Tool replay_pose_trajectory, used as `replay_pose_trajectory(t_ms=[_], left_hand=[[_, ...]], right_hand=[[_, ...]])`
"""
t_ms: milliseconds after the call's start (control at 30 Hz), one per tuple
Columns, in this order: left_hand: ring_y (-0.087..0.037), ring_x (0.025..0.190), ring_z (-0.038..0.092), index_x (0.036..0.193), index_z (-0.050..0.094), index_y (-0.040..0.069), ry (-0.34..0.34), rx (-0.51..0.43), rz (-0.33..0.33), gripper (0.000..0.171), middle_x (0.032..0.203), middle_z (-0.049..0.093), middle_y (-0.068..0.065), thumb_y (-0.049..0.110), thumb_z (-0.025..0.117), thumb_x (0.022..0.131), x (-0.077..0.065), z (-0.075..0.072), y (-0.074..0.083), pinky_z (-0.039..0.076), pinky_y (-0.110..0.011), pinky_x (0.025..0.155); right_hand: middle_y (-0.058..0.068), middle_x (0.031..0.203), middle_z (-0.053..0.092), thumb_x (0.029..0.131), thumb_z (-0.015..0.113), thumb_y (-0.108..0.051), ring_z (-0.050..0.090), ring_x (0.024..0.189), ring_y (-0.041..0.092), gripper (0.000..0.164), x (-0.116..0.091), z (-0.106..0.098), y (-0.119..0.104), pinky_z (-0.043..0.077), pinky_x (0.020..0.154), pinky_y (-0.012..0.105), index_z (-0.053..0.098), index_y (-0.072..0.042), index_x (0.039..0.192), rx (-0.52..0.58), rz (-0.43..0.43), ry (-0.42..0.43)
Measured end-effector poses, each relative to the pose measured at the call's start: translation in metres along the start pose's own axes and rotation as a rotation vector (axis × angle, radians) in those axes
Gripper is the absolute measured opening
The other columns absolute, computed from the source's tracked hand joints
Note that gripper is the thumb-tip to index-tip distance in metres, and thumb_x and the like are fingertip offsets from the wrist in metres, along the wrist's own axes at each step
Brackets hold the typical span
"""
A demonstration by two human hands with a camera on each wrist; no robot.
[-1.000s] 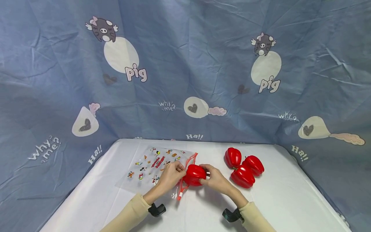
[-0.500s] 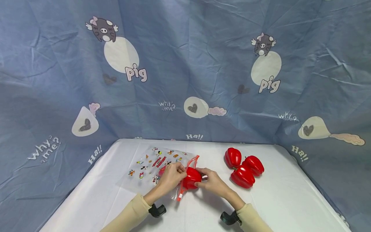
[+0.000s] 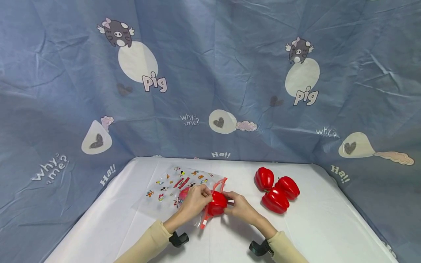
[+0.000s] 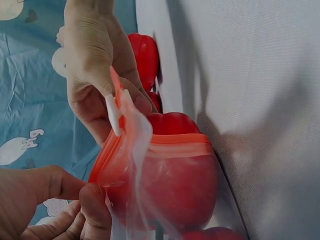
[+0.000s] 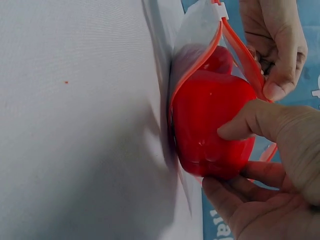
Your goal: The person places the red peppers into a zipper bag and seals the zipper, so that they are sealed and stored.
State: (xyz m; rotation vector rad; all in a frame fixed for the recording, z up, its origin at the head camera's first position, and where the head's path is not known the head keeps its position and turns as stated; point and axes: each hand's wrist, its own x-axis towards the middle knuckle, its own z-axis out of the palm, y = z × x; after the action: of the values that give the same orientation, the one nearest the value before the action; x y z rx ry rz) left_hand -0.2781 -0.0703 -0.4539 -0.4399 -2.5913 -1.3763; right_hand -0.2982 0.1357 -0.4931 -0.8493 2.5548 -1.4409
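A clear zip bag [image 3: 158, 204] with cartoon prints and a red-orange zip edge lies flat on the table. My left hand [image 3: 194, 200] pinches the upper zip edge between thumb and forefinger, lifting the mouth. In my right hand [image 3: 242, 208] is a red bell pepper [image 3: 217, 203], held by its stem end with thumb and fingers. It sits partway inside the mouth; the left wrist view shows most of it behind the clear plastic. Deeper in the bag, another red pepper [image 5: 218, 61] is partly hidden. A white slider [image 4: 114, 115] sits at one end of the zip.
Three red bell peppers [image 3: 275, 200] lie grouped on the white tabletop [image 3: 315, 219], right of my right hand. Behind the table hangs a blue patterned curtain [image 3: 263, 80]. A black wrist camera [image 3: 260, 248] is on the right forearm, another on the left.
My right hand has pushed the pepper leftward, farther into the bag mouth. The pepper inside the bag now shows left of my left hand, which keeps its pinch on the edge.
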Motion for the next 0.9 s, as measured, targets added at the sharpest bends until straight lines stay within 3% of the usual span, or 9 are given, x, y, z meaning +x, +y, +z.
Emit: replay_pose_trajectory(t_ms=[300,667,900], left_hand=[[-0.006,0.058,0.053,0.076,0.063,0.008,-0.013,-0.009,-0.001,0.005,0.068,0.063,0.001,0.004,0.063,0.079,-0.001,0.001,-0.001,0.043,-0.02,0.048],[-0.005,0.056,0.053,0.075,0.063,0.007,-0.025,-0.034,0.006,0.005,0.068,0.063,0.0,0.004,0.063,0.079,-0.003,0.005,0.001,0.043,-0.019,0.046],[-0.004,0.056,0.052,0.076,0.063,0.008,-0.035,-0.023,0.003,0.004,0.067,0.062,0.001,0.004,0.063,0.078,-0.003,0.005,0.002,0.043,-0.019,0.046]], right_hand=[[0.022,0.129,0.056,0.08,0.067,0.004,0.059,0.117,0.037,0.055,-0.001,0.004,0.0,0.049,0.095,0.045,0.049,0.01,0.132,0.032,0.007,0.005],[0.021,0.12,0.061,0.081,0.07,0.002,0.063,0.109,0.037,0.049,0.0,0.011,0.002,0.052,0.09,0.042,0.056,0.006,0.128,0.066,-0.042,0.043],[0.024,0.118,0.063,0.082,0.072,-0.003,0.065,0.105,0.038,0.044,-0.001,0.015,0.003,0.054,0.086,0.041,0.058,0.009,0.122,0.072,-0.051,0.073]])
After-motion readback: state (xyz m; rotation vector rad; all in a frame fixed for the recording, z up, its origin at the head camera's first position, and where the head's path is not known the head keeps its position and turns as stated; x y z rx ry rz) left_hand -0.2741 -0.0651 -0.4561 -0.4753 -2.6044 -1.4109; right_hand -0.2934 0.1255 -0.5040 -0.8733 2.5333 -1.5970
